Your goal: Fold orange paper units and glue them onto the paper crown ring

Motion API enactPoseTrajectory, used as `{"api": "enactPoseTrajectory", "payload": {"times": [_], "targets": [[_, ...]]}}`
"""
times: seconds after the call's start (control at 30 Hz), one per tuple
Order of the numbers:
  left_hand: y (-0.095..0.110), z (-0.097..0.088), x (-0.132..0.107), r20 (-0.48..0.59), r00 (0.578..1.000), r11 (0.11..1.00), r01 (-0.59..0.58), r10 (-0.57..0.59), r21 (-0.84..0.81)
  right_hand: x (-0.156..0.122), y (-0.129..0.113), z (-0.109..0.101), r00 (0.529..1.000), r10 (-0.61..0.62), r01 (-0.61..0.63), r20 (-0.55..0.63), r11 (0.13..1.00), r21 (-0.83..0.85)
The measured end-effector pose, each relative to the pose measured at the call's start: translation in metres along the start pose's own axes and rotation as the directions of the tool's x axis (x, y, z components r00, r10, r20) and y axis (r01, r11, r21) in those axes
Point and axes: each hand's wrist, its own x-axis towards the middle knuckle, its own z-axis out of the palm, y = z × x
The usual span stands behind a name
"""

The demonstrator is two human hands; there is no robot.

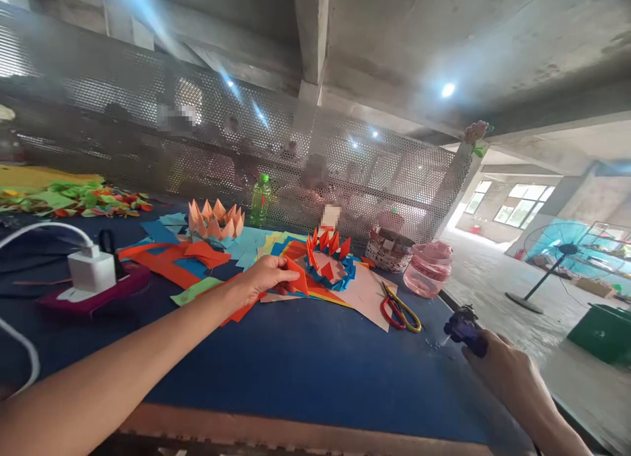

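Pinched between the fingers and thumb of my left hand [270,275] is a folded orange paper piece [298,277]. Just right of it stands a paper ring [345,280] with a blue base and red-orange points, resting on sheets of paper. At the right edge of the table, my right hand [503,364] is closed around a dark blue-purple hot glue gun [466,328], whose far end looks blurred. Scissors [400,311] with red and yellow handles lie between the ring and the glue gun.
A peach paper ring [215,221], green bottle [260,200], woven basket [389,251] and pink plastic jar [428,270] stand toward the back. Coloured sheets [167,265] spread across the middle. A white charger [91,270] with a cable sits left. A perforated screen [394,173] borders the far side.
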Motion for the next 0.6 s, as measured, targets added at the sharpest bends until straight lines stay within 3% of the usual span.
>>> {"api": "enactPoseTrajectory", "payload": {"times": [0.07,0.13,0.2,0.27,0.33,0.43,0.5,0.6], "targets": [[0.000,0.000,0.001,-0.003,1.000,1.000,0.004,-0.005,-0.016,-0.005,-0.025,-0.012,0.993,-0.060,0.076,-0.100,0.983,0.167],[0.000,-0.001,0.000,-0.004,1.000,1.000,0.001,-0.001,-0.031,-0.012,-0.057,-0.024,0.980,-0.163,0.194,-0.111,0.901,0.388],[0.000,-0.002,0.000,0.000,1.000,0.999,-0.008,0.008,-0.041,-0.020,-0.093,-0.034,0.965,-0.251,0.238,-0.075,0.721,0.651],[-0.001,-0.004,0.002,0.004,1.000,0.999,-0.016,0.016,-0.048,-0.026,-0.129,-0.041,0.934,-0.355,0.181,0.034,0.554,0.813],[-0.004,-0.006,0.005,0.004,1.000,0.998,-0.024,0.024,-0.053,-0.028,-0.162,-0.043,0.864,-0.498,0.205,0.076,0.486,0.850],[-0.009,-0.009,0.011,0.002,0.999,0.998,-0.042,0.042,-0.048,-0.027,-0.200,-0.041,0.782,-0.620,0.265,0.060,0.418,0.869],[-0.010,-0.012,0.013,0.008,0.999,0.998,-0.046,0.047,-0.034,-0.026,-0.216,-0.035,0.763,-0.645,0.274,0.044,0.385,0.881],[-0.012,-0.014,0.014,0.024,0.999,0.999,-0.043,0.044,-0.011,-0.027,-0.225,-0.024,0.770,-0.638,0.287,0.006,0.354,0.890]]}}
